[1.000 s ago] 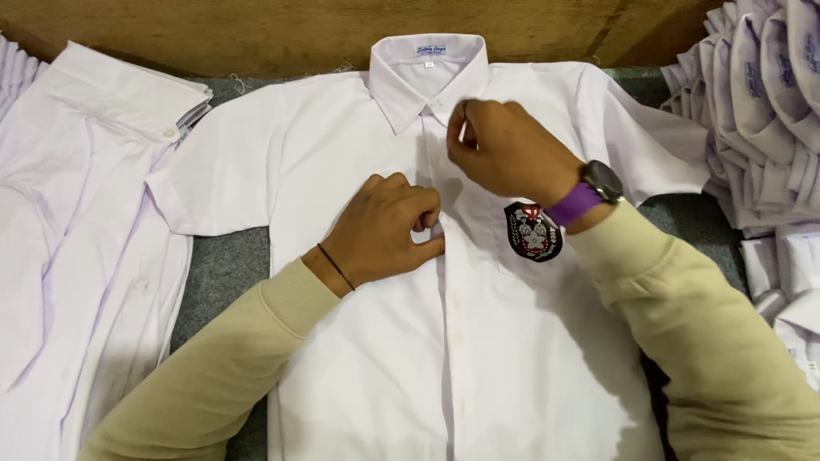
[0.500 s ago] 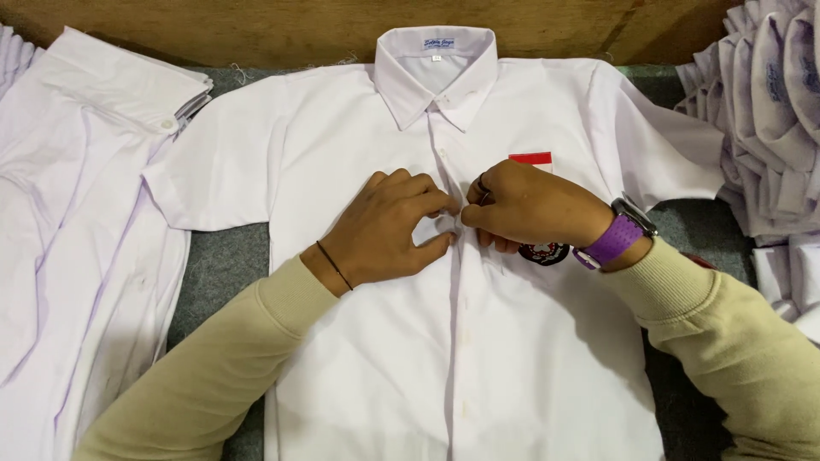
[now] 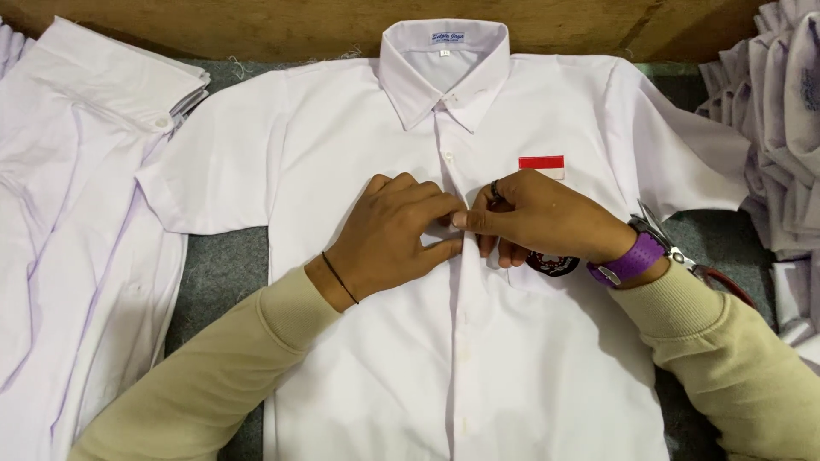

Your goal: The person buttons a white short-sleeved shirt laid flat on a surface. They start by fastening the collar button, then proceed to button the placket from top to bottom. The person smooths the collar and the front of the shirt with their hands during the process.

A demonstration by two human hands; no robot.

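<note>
Two hands [image 3: 461, 226] pinch shirt [image 3: 359, 154] placket; shirt stacks [image 3: 786, 128] flank.

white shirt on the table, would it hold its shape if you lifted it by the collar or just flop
The white shirt would probably flop: its thin cloth lies flat and creases under both hands. The collar stands shaped, so it is likely a bit stiffer. The shirt looks light and should slide little on the grey felt.

Both hands [image 3: 461, 224] on white shirt [image 3: 359, 145]

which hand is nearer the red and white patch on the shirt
Right. The right hand sits just below the red and white patch; the left hand lies across the button placket, farther off to the patch's left.
</note>
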